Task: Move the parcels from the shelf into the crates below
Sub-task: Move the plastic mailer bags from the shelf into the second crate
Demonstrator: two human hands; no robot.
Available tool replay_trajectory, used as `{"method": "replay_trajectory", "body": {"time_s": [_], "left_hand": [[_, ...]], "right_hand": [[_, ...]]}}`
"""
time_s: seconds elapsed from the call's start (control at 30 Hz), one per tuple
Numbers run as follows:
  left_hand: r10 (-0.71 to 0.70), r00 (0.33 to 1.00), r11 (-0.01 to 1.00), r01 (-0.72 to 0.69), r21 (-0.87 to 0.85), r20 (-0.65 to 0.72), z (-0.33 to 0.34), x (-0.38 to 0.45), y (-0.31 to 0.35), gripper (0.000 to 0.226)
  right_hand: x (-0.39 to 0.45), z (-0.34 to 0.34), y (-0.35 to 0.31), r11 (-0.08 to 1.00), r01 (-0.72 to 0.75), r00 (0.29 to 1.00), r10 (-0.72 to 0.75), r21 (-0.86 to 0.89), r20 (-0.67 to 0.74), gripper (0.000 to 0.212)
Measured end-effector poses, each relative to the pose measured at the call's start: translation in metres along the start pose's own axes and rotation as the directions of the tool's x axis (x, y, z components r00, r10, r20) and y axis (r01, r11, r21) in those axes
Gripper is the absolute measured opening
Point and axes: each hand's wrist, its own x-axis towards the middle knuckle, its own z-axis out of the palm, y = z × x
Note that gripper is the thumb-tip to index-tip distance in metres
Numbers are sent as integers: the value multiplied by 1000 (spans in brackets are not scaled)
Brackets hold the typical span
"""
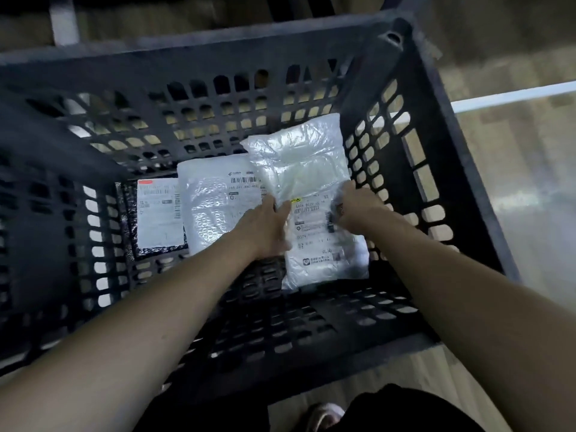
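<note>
A dark perforated plastic crate point(417, 98) fills the view below me. Inside, a clear plastic parcel point(308, 169) with a printed label lies at the right, its far end leaning against the back wall. My left hand point(265, 227) grips its left edge and my right hand point(355, 207) grips its right edge. Beside it lies a white bubble-wrap parcel point(215, 207), partly under the clear one. A dark parcel with a white label point(159, 213) lies at the left on the crate floor.
The crate's left floor area point(56, 229) holds no parcel. A pale floor point(514, 182) and a white rail point(511, 95) lie to the right of the crate. My foot point(324, 416) shows at the bottom edge.
</note>
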Motion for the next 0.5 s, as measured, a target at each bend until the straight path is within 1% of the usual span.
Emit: {"method": "replay_trajectory", "body": {"time_s": [0.03,0.1,0.17,0.2,0.23,0.3,0.37,0.4,0.5], "left_hand": [[9,1000,999,-9,30,-1,0,2,0,83],[34,998,983,-25,179,-44,-5,4,0,77],[69,986,943,-15,331,-150,-10,6,0,70],[82,974,931,1,366,-211,-12,8,0,68],[90,961,924,17,381,-263,-12,12,-2,70],[71,946,925,56,377,-315,-11,19,-5,88],[25,958,924,87,372,-287,-7,28,-10,110],[6,967,924,93,372,-256,-4,32,-12,115],[-6,984,918,76,390,-177,2,42,-17,116]], "right_hand": [[3,0,0,1000,-2,1000,2,-27,1,48],[8,-1,-2,996,11,1000,-13,-89,-20,49],[8,-3,-5,977,63,994,-78,-204,-70,59],[8,-4,-7,952,109,984,-144,-286,-105,67],[9,-5,-9,912,152,967,-216,-381,-131,78],[11,-7,-13,805,197,943,-312,-559,-117,100],[19,-5,-11,722,196,942,-327,-663,-77,110],[23,-3,-9,695,192,947,-316,-693,-55,113],[32,11,-2,640,223,960,-276,-735,51,123]]}}
